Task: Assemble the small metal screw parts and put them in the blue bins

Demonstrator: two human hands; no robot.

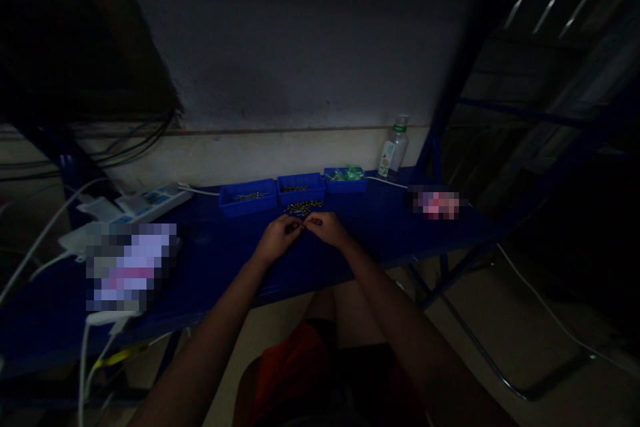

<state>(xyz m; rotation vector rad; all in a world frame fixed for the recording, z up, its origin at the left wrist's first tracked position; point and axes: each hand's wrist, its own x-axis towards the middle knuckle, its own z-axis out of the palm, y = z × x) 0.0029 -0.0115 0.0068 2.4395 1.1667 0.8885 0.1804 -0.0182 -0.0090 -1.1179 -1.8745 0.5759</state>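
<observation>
At the centre of the frame, our left hand (277,238) and right hand (326,227) meet fingertip to fingertip above the blue tabletop (220,247). Each grip is drawn into a pinch, though we cannot tell what, if anything, sits between the fingers. The small metal pieces (303,207) lie loose just beyond our fingertips, in front of the blue trays (249,205). In this dim light, we do well to work low over the tabletop, steady one hand against the other and press lightly, so that nothing small slips or rolls away.
</observation>
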